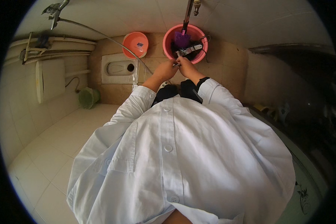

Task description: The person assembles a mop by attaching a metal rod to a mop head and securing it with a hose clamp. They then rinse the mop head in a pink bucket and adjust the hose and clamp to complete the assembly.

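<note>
Both hands meet at the near rim of a pink bucket (166, 44). My left hand (165, 70) is closed round a thin grey handle (176, 65), and my right hand (186, 67) closes on it just beside. Beyond my fingers, a flat silver-white head (192, 49) lies across the bucket's opening, apparently joined to this handle; its exact kind is unclear. Dark, stringy material (190, 56) sits under it. A purple fluffy mop head (182, 39) is also in the bucket, its dark pole (187, 15) leaning up against the far wall.
A flexible metal hose (112, 39) runs from the wall tap (56, 11) behind my left forearm. Left of the bucket are an orange basin (132, 39) and a squat toilet (115, 68). A green bucket (89, 98) stands by the left wall, below pipes (69, 39). A glass-like panel (306, 179) edges the right.
</note>
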Action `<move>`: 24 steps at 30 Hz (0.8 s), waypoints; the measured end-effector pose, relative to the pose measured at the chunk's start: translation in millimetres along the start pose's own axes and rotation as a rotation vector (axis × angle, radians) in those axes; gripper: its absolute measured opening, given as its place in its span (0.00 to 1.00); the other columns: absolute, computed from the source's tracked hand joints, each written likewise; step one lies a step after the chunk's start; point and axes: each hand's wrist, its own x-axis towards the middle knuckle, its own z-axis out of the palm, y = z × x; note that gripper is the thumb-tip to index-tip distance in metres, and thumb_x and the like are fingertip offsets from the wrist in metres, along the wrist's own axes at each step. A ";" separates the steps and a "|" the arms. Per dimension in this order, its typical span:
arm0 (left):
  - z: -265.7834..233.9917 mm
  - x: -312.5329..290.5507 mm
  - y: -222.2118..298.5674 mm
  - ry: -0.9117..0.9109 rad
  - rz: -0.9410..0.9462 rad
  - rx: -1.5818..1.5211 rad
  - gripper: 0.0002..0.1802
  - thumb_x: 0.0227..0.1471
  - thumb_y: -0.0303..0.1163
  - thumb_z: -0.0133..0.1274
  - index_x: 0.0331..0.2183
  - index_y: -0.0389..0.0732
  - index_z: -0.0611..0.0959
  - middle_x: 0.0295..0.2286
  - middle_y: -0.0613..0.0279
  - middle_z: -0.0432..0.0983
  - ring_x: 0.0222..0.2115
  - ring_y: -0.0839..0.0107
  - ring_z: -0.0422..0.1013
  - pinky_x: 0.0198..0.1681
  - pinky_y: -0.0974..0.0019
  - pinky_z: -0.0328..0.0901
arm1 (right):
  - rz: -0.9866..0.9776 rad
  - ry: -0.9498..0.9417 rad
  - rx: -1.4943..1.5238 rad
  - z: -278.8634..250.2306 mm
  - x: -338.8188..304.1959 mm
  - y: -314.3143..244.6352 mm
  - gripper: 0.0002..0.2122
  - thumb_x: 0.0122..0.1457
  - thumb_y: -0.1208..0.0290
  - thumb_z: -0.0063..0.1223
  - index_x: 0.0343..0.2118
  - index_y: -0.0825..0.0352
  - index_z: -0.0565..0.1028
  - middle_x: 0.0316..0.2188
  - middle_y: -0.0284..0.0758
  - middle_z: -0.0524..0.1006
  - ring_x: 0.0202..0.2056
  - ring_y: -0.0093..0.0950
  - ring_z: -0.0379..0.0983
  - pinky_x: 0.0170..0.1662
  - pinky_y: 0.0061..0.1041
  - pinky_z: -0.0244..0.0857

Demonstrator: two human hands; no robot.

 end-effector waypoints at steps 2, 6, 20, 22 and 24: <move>2.0 1.9 -1.4 0.043 0.014 -0.046 0.20 0.49 0.40 0.50 0.39 0.35 0.78 0.33 0.42 0.75 0.36 0.49 0.72 0.40 0.57 0.66 | 0.010 0.021 -0.052 -2.2 1.3 1.3 0.19 0.50 0.79 0.46 0.47 0.68 0.63 0.40 0.49 0.70 0.42 0.46 0.67 0.42 0.38 0.62; -6.7 12.7 -7.7 0.081 0.020 -0.071 0.19 0.49 0.40 0.50 0.39 0.35 0.78 0.32 0.42 0.75 0.35 0.49 0.72 0.39 0.57 0.66 | 0.027 0.096 -0.078 -7.1 12.1 -9.3 0.12 0.50 0.77 0.48 0.39 0.66 0.66 0.37 0.46 0.70 0.40 0.45 0.68 0.41 0.37 0.62; -17.7 28.7 -15.3 0.043 0.086 -0.051 0.19 0.48 0.40 0.51 0.39 0.37 0.78 0.33 0.45 0.76 0.35 0.51 0.72 0.38 0.57 0.66 | 0.136 0.279 -0.375 -14.9 24.5 -31.0 0.11 0.49 0.74 0.50 0.36 0.63 0.67 0.35 0.43 0.70 0.37 0.46 0.69 0.37 0.42 0.64; -8.5 27.9 -11.5 0.016 0.133 -0.061 0.19 0.49 0.41 0.50 0.39 0.38 0.78 0.32 0.47 0.76 0.35 0.52 0.72 0.38 0.57 0.66 | 0.210 0.283 -0.347 -17.2 12.2 -26.3 0.11 0.48 0.75 0.50 0.36 0.63 0.68 0.36 0.43 0.70 0.37 0.46 0.70 0.37 0.42 0.65; -1.7 27.4 -10.3 0.006 0.110 -0.070 0.18 0.49 0.41 0.50 0.38 0.38 0.78 0.32 0.47 0.76 0.35 0.53 0.73 0.37 0.57 0.66 | 0.156 0.301 -0.384 -18.1 2.8 -24.8 0.09 0.50 0.72 0.49 0.35 0.66 0.67 0.34 0.45 0.70 0.36 0.45 0.71 0.35 0.41 0.66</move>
